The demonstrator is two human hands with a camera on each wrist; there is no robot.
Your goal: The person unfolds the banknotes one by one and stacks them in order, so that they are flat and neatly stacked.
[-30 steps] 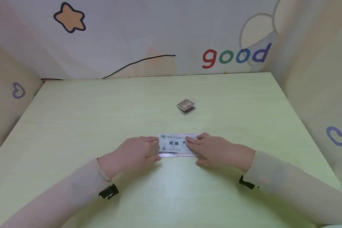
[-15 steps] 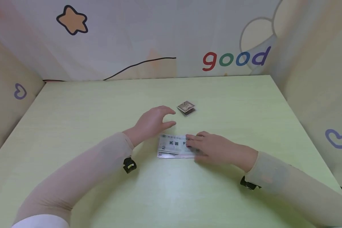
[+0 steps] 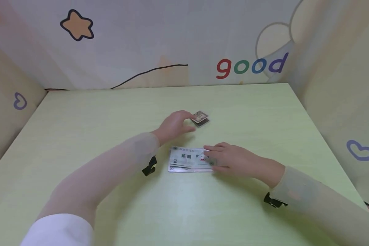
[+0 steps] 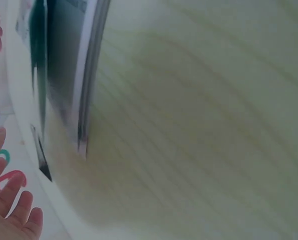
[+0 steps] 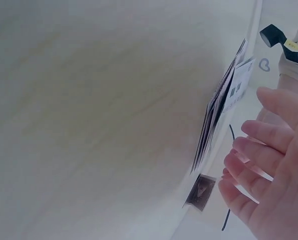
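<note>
A small stack of banknotes (image 3: 184, 159), pale green "2" notes over a "20" note, lies flat near the middle of the table. On its right end rests my right hand (image 3: 236, 159), fingers straight and spread. Beyond the stack sits a small folded brown banknote (image 3: 201, 117), its upper flap lifted a little. My left hand (image 3: 174, 125) reaches its left side, with the index fingertip right at the edge and the thumb apart below. In the right wrist view the stack (image 5: 216, 110) shows several layered edges, the folded banknote (image 5: 201, 192) beyond it.
The pale wooden table (image 3: 110, 109) is enclosed by printed cloth walls (image 3: 135, 37) at the back and both sides. A black strap (image 3: 149, 166) hangs under the left sleeve, and another black strap (image 3: 274, 201) under the right sleeve.
My left hand has left the left end of the banknote stack and moved forward and right to the folded banknote. My right hand stays on the stack's right end.
</note>
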